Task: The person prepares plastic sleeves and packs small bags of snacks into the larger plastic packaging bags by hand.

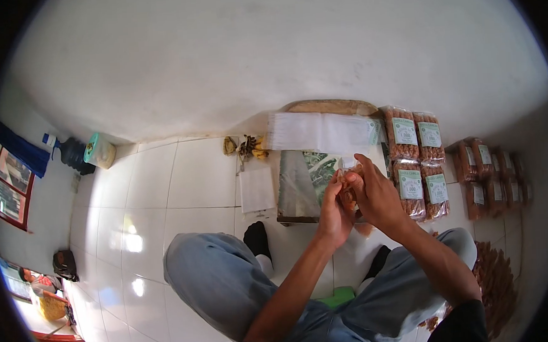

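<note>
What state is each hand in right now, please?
Left hand: closed, holding a packet.
Right hand: closed on the same packet.

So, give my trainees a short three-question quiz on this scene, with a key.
1. True or false: the bare left hand and bare right hand both touch the small clear packet of brown food.
2. On which side of the hands are the brown-filled clear packs with pale green labels? (a) left (b) right
3. Fill in: the large plastic water bottle is coloured ___.
Key: 1 true; 2 b; 3 blue.
</note>
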Tool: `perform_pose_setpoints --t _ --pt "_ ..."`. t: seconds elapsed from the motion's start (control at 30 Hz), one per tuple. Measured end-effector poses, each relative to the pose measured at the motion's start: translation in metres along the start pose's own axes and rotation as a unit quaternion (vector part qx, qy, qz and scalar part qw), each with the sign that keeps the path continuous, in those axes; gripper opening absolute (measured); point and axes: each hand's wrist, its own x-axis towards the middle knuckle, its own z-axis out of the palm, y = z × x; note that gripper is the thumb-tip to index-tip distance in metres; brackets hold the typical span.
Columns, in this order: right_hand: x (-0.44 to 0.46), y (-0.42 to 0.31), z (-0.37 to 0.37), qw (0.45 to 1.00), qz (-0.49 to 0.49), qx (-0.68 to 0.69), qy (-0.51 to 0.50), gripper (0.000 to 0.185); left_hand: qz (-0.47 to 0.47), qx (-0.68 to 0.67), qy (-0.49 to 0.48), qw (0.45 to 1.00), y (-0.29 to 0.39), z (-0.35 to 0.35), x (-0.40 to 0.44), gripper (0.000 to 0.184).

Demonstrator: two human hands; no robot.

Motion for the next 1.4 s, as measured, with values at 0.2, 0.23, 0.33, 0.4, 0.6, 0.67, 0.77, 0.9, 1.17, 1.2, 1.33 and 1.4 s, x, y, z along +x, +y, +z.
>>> perform_pose_setpoints --t 0.2,0.23,0.33,0.4,0.6,0.67,0.77,0.9,1.17,1.2,1.33,1.4 --pt "0.006 0.018 0.003 0.999 -0.025 -0.013 -0.045 0.052 0.022 -0.007 0.08 0.997 -0.005 -0.001 0.004 0.044" --pt "0.007 0.016 -0.003 0.999 -0.026 -0.013 -0.045 0.052 0.022 -0.007 0.08 0.997 -0.004 -0.005 0.005 0.044" --pt "0.009 0.01 -0.022 0.949 0.159 0.211 -0.174 0.06 0.007 -0.011 0.026 1.0 0.002 -0.012 0.004 0.047" --pt "0.009 0.02 -0.025 0.984 0.036 0.103 -0.14 0.067 0.016 -0.037 -0.017 0.999 0.004 -0.009 0.003 0.048" --pt "0.013 -0.004 -0.03 0.928 0.206 0.263 -0.165 0.071 0.045 -0.025 -0.026 0.998 0.004 -0.016 0.008 0.049" --pt "0.011 0.001 -0.022 0.93 0.206 0.265 -0.151 0.071 0.051 -0.026 -0.024 0.998 0.005 -0.015 0.006 0.049" --pt "0.008 -0.008 -0.021 0.922 0.207 0.301 -0.128 0.067 0.056 -0.035 -0.046 0.997 0.007 -0.018 0.006 0.048" --pt "0.011 -0.002 -0.02 0.854 0.192 0.455 -0.165 0.056 0.017 -0.088 -0.055 0.994 0.005 -0.021 0.004 0.048" --pt "0.007 0.008 -0.005 0.935 0.183 0.286 -0.106 0.052 0.069 0.021 -0.081 0.994 -0.002 -0.017 0.007 0.061" --pt "0.007 0.01 -0.002 0.963 0.166 0.202 -0.067 0.054 0.089 0.04 -0.077 0.992 -0.002 -0.015 0.007 0.066" --pt "0.006 0.004 -0.011 0.941 0.208 0.254 -0.08 0.063 0.108 0.062 -0.08 0.989 -0.003 -0.015 0.007 0.073" --pt "0.003 0.004 -0.016 0.979 0.082 0.157 -0.096 0.071 0.123 0.12 -0.069 0.983 -0.002 -0.015 0.006 0.074"
